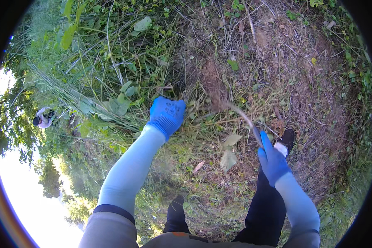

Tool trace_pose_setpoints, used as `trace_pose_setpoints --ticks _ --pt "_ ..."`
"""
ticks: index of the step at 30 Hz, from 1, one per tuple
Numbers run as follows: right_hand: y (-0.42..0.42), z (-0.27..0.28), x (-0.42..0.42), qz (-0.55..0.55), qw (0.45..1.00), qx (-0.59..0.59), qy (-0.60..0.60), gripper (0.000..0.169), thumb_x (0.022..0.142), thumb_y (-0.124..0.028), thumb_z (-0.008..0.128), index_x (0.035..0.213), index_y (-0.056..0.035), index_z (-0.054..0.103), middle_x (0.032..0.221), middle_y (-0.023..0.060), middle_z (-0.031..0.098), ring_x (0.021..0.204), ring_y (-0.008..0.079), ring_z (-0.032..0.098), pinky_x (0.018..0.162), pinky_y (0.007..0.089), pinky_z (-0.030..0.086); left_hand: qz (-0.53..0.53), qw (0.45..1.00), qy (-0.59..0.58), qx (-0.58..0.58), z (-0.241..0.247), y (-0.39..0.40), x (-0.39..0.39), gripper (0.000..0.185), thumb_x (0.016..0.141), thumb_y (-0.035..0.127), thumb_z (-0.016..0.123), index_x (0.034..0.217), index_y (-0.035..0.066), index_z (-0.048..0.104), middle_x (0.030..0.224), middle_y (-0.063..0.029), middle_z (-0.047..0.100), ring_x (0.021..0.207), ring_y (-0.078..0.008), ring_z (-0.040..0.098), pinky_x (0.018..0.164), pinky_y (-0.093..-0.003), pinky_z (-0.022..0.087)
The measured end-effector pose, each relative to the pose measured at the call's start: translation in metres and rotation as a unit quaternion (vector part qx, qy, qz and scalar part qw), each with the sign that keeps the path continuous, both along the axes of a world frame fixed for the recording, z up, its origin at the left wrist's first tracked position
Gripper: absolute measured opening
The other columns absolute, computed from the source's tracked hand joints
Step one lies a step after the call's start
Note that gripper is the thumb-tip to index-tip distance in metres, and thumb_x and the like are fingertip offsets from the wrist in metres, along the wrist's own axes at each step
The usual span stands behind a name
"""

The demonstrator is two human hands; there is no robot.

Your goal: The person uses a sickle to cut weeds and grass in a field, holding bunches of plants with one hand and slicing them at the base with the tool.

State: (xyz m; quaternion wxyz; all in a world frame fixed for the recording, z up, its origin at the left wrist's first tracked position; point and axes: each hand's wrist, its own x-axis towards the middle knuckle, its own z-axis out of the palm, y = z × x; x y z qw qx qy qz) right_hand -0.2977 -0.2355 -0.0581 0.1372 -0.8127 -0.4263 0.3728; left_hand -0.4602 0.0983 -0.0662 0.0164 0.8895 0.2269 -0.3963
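My left hand (pixel 167 114), in a blue knitted-cuff glove, is closed around a bundle of long green grass stems (pixel 121 119) that trails off to the left. On the right, my right hand (pixel 271 159), gloved in blue too, grips the handle of a sickle (pixel 246 119). Its narrow curved blade points up and left over the cut stalks and is blurred, so its tip is hard to make out. Between my hands, wilted broad leaves (pixel 228 159) lie on the low grass.
Tall grass and leafy weeds (pixel 111 46) stand at the upper left. Bare soil with dry litter (pixel 310 93) covers the right side. My shoes (pixel 288 138) rest on the ground. Another person (pixel 44 119) is farther off at the left, near trees.
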Motion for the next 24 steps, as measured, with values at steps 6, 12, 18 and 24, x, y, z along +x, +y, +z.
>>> trace_pose_setpoints --ticks 6,12,18,24 --pt "-0.002 0.014 0.02 -0.111 0.99 0.084 0.035 0.057 0.096 -0.019 0.052 0.15 -0.0171 0.033 0.078 0.0243 0.061 0.071 0.0378 0.063 0.066 0.0468 0.048 -0.009 0.996 0.079 -0.049 -0.001 -0.005 -0.013 0.057 0.087 0.035 0.061 0.129 -0.001 0.045 0.129 -0.0226 0.054 0.117 -0.0357 0.056 0.098 -0.0411 0.043" --pt "0.001 -0.008 0.014 -0.052 0.998 -0.024 0.029 0.056 0.098 -0.028 0.048 0.152 -0.023 0.031 0.082 0.0234 0.063 0.071 0.0365 0.063 0.066 0.0469 0.048 0.465 0.754 -0.385 -0.258 0.002 0.02 0.059 0.116 0.077 0.068 0.066 0.151 -0.005 0.015 0.152 -0.0315 0.024 0.139 -0.04 0.034 0.109 -0.0467 0.036" --pt "0.013 -0.01 0.026 -0.244 0.96 0.118 0.068 0.053 0.1 -0.016 0.05 0.151 -0.0138 0.034 0.083 0.0146 0.06 0.069 0.019 0.054 0.066 0.0334 0.046 0.348 0.933 -0.072 0.055 -0.055 -0.034 0.074 0.106 0.082 0.053 0.068 0.152 -0.001 0.011 0.143 -0.0298 0.04 0.124 -0.0434 0.05 0.095 -0.0519 0.048" --pt "0.124 -0.019 0.042 -0.061 0.996 0.022 0.053 0.053 0.103 -0.029 0.044 0.152 -0.0157 0.028 0.091 0.0215 0.062 0.08 0.0331 0.062 0.076 0.0441 0.047 0.269 0.96 -0.073 -0.023 -0.061 -0.004 0.049 0.052 0.09 0.029 0.059 0.128 -0.004 0.044 0.104 -0.0268 0.066 0.1 -0.0398 0.066 0.088 -0.0484 0.051"
